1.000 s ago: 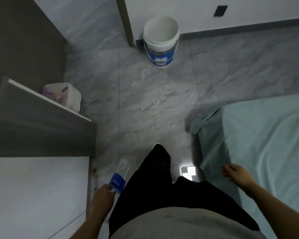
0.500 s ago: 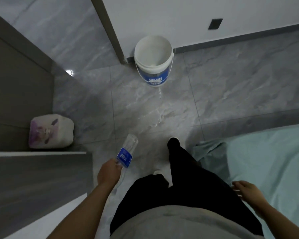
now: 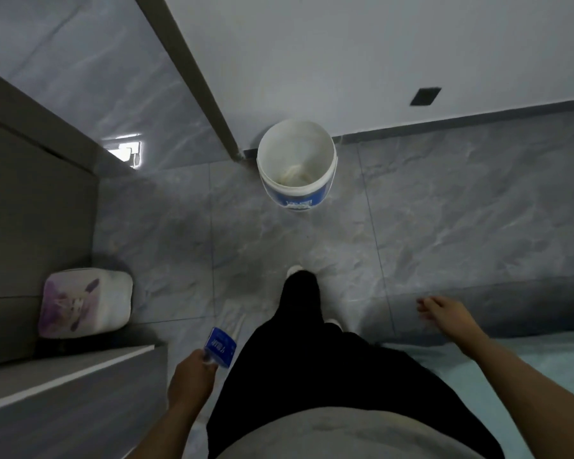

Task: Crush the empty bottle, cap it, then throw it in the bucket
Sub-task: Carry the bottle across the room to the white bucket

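A clear plastic bottle (image 3: 224, 339) with a blue label is held low at my left side, my left hand (image 3: 191, 379) shut around its lower part. It points forward and up; I cannot tell whether a cap is on it. The white bucket (image 3: 332, 157) with a blue band stands open on the grey tile floor ahead, against the wall beside a door frame, well beyond the bottle. My right hand (image 3: 444, 311) hangs at the right with its fingers loosely apart and nothing in it.
A white container (image 3: 85, 301) with a purple print sits on the floor at the left, next to grey cabinets (image 3: 63, 399). A bed with a teal sheet (image 3: 511, 376) fills the lower right. My leg in black trousers (image 3: 300, 313) steps forward.
I have walked closer to the bucket, which now looks larger and nearer. The bottle in my left hand swung forward, then back down beside my leg. My right hand moved up and forward.
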The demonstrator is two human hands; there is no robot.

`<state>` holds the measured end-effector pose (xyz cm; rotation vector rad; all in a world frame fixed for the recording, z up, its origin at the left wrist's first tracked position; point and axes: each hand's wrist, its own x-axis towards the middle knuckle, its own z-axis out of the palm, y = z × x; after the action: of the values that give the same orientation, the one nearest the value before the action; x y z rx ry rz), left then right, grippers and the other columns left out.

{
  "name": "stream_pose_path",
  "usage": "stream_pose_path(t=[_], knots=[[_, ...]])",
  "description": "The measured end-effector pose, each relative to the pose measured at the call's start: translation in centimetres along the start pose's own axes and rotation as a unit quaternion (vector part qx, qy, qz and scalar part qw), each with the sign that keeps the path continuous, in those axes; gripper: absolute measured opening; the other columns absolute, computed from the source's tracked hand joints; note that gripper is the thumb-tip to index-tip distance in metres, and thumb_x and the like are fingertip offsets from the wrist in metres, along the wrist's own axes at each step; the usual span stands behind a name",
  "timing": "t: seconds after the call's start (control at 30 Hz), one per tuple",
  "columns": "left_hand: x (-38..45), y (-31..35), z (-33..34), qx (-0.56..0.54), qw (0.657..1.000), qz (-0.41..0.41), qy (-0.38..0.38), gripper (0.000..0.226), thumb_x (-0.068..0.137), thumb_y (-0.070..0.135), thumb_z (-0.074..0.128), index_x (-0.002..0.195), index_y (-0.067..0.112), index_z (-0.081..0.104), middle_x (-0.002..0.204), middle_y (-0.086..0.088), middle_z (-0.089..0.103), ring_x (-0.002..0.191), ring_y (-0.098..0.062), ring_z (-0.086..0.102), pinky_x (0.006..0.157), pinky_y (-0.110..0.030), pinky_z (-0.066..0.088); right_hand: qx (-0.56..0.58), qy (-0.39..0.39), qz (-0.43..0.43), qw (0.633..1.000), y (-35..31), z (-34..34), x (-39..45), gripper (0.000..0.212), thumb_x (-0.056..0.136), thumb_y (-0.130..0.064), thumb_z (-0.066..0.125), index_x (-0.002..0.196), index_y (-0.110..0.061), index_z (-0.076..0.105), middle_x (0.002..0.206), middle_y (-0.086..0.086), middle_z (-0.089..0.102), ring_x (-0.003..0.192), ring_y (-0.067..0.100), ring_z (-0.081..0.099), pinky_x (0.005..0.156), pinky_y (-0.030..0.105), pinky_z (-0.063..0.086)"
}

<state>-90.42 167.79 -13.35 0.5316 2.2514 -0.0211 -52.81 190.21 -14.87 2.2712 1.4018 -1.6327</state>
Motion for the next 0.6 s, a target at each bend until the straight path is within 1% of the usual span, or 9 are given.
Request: stream_pose_path(t=[0.07,0.17,0.2,0.27,0.3,0.37,0.43,0.53,0.6], knots=[[2.2,1.9,-1.3,0.002,1.0,0.0,-0.006,0.025,0.09,0.022,0.053,0.067,0.025,0.044,0.101,-0.018,0.068,0.076,-0.021,0.053,0.067,-0.029,0.038,-0.014,-0.004,0.005,1.0,-1.8,0.1,1.6,0.033,0.096,-0.013,0.038,0.114,0.007,0.057,0.114,0.027,0.063,0.102,0.038,0.06,0.094,0.048,0.043],[5.8,5.5,-3.8,0.007,1.0,0.001,-0.005,0.014,0.09,0.022,0.053,0.077,0.016,0.053,0.1,-0.018,0.068,0.081,-0.026,0.058,0.067,-0.029,0.038,-0.028,-0.006,0.031,0.999,-3.4,-0.1,3.6,0.033,0.095,-0.011,0.039,0.114,0.008,0.057,0.114,0.028,0.063,0.105,0.041,0.059,0.092,0.047,0.044],[6.8,6.7,-4.5,0.009,1.0,0.007,-0.006,0.014,0.09,0.022,0.052,0.079,0.013,0.054,0.099,-0.019,0.068,0.083,-0.028,0.06,0.067,-0.029,0.038,-0.034,-0.009,0.044,0.998,-3.7,-0.2,4.0,0.032,0.095,-0.01,0.039,0.114,0.009,0.057,0.114,0.029,0.063,0.107,0.042,0.058,0.089,0.044,0.047],[9.1,9.3,-6.2,0.024,0.999,0.034,-0.013,0.014,0.09,0.022,0.051,0.081,0.011,0.053,0.098,-0.019,0.068,0.084,-0.028,0.06,0.068,-0.028,0.038,-0.033,-0.015,0.07,0.997,-4.3,-0.7,5.1,0.032,0.095,-0.008,0.039,0.113,0.011,0.056,0.115,0.03,0.062,0.105,0.041,0.058,0.072,0.029,0.049],[10.2,10.6,-7.1,0.034,0.998,0.048,-0.016,0.015,0.09,0.022,0.051,0.084,0.01,0.055,0.098,-0.019,0.068,0.083,-0.027,0.06,0.069,-0.028,0.039,-0.03,-0.016,0.083,0.996,-4.7,-1.0,5.6,0.031,0.095,-0.007,0.039,0.112,0.013,0.056,0.113,0.03,0.062,0.099,0.038,0.059,0.064,0.027,0.045],[12.4,13.4,-8.7,0.04,0.997,0.066,-0.016,0.02,0.09,0.024,0.052,0.094,0.005,0.06,0.1,-0.018,0.068,0.085,-0.027,0.061,0.07,-0.028,0.042,-0.025,-0.016,0.104,0.994,-5.7,-1.5,6.4,0.03,0.095,-0.005,0.04,0.108,0.016,0.056,0.104,0.028,0.062,0.085,0.031,0.056,0.059,0.028,0.04],[14.0,16.1,-9.9,0.04,0.996,0.076,-0.013,0.023,0.089,0.024,0.053,0.097,0.004,0.06,0.1,-0.019,0.069,0.087,-0.03,0.063,0.069,-0.028,0.041,-0.026,-0.016,0.117,0.993,-6.8,-1.8,7.1,0.03,0.094,-0.005,0.04,0.106,0.017,0.057,0.099,0.025,0.061,0.082,0.03,0.056,0.059,0.028,0.04],[16.2,19.9,-10.7,0.036,0.996,0.08,-0.007,0.023,0.088,0.023,0.055,0.1,0.004,0.061,0.1,-0.019,0.07,0.089,-0.031,0.064,0.068,-0.027,0.039,-0.038,-0.01,0.112,0.993,-9.1,-1.6,8.9,0.029,0.094,-0.006,0.042,0.098,0.016,0.06,0.099,0.03,0.064,0.09,0.04,0.061,0.064,0.034,0.042],[17.6,22.2,-10.9,0.041,0.996,0.085,-0.001,0.022,0.089,0.025,0.054,0.098,0.005,0.06,0.098,-0.019,0.07,0.085,-0.029,0.063,0.066,-0.027,0.038,-0.055,-0.008,0.095,0.994,-11.3,-1.5,10.6,0.028,0.093,-0.007,0.043,0.101,0.013,0.062,0.106,0.032,0.064,0.102,0.045,0.059,0.079,0.042,0.046]])
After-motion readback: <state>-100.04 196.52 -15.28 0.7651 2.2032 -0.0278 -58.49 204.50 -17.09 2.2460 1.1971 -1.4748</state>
